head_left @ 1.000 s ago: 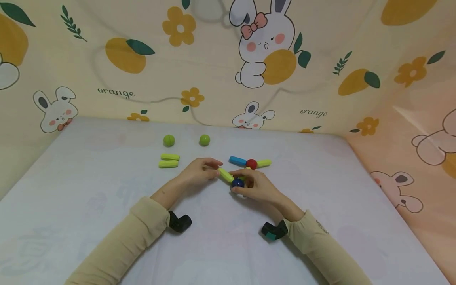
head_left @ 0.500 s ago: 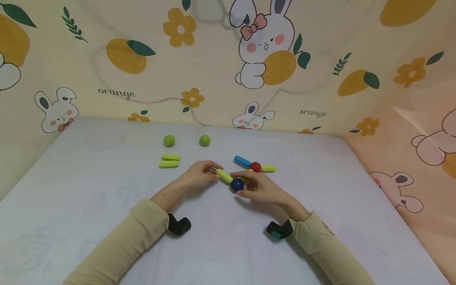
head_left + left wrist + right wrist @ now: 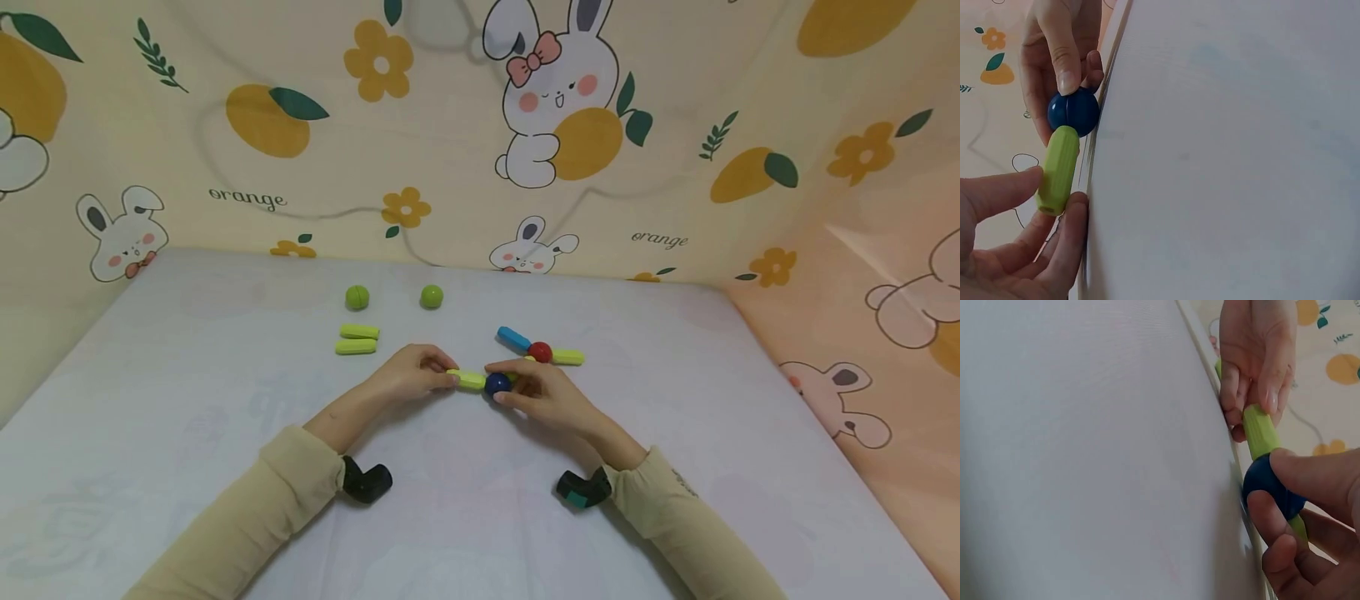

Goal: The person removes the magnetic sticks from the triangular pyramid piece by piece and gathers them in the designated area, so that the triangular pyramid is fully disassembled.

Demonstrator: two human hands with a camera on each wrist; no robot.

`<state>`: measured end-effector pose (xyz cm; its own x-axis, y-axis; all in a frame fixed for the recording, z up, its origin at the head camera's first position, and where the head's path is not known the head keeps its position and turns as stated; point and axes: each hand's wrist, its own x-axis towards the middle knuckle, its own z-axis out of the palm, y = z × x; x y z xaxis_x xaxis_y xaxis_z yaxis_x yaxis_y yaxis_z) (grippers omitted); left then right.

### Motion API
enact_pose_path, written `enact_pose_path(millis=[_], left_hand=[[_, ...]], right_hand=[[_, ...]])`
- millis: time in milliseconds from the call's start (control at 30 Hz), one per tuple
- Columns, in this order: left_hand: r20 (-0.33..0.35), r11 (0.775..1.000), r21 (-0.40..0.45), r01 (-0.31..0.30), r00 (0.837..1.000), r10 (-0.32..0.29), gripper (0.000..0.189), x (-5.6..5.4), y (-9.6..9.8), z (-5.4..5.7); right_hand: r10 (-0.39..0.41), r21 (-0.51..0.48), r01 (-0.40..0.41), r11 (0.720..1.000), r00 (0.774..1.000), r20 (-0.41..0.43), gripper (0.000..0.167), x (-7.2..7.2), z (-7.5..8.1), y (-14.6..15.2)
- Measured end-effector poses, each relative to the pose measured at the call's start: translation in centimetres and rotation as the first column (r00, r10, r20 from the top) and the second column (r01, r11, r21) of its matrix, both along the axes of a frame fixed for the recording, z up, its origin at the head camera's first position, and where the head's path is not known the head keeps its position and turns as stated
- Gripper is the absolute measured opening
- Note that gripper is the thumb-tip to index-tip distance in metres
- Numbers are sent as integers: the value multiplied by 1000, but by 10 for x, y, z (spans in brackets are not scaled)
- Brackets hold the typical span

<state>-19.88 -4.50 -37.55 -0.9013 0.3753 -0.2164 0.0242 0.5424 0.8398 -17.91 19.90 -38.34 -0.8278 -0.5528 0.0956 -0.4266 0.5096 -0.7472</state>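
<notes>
As the head view looks down on the table (image 3: pixel 457 525), the left hand (image 3: pixel 408 372) pinches one end of a green stick (image 3: pixel 470 381), whose other end meets a blue ball (image 3: pixel 497 384) gripped in the fingers of the right hand (image 3: pixel 551 393). Stick and ball are between the two hands, near the middle of the table. Just beyond the right hand, a red ball (image 3: pixel 540 352) sits between a blue stick (image 3: pixel 513 337) and a yellow-green stick (image 3: pixel 567 357). To the left, two short sticks (image 3: pixel 356 346) lie side by side, and two green balls (image 3: pixel 432 296) rest farther back, well apart from each other.

In the left wrist view, the left thumb and fingers clasp the green stick near its free end, while the right thumb presses on the blue ball.

In the right wrist view, the right thumb and fingers hold the ball from opposite sides. Another green piece (image 3: pixel 1299 527) shows past the ball, partly hidden by the fingers.
</notes>
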Motion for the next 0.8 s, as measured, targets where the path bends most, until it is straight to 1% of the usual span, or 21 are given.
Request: enact_pose_path(millis=[133, 233, 433, 500, 667, 800], left_hand=[[25, 999, 39, -1, 1000, 0, 28, 0, -3, 0], [43, 998, 57, -13, 999, 11, 29, 1, -4, 0], [67, 995, 93, -31, 997, 25, 28, 1, -4, 0], [72, 995, 92, -37, 997, 30, 26, 1, -4, 0], [70, 997, 75, -28, 997, 22, 25, 2, -5, -1], [80, 995, 98, -10, 997, 2, 29, 3, -6, -1]], right_hand=[[-48, 16, 48, 999, 999, 7, 38, -2, 0, -3], [-71, 26, 71, 997, 997, 20, 38, -3, -1, -5], [-81, 28, 80, 996, 996, 23, 38, -3, -2, -6], [-85, 26, 84, 996, 996, 26, 38, -3, -2, -7], [-101, 17, 100, 995, 993, 55, 38, -3, -1, -9], [-112, 15, 111, 994, 992, 62, 38, -3, 0, -10]])
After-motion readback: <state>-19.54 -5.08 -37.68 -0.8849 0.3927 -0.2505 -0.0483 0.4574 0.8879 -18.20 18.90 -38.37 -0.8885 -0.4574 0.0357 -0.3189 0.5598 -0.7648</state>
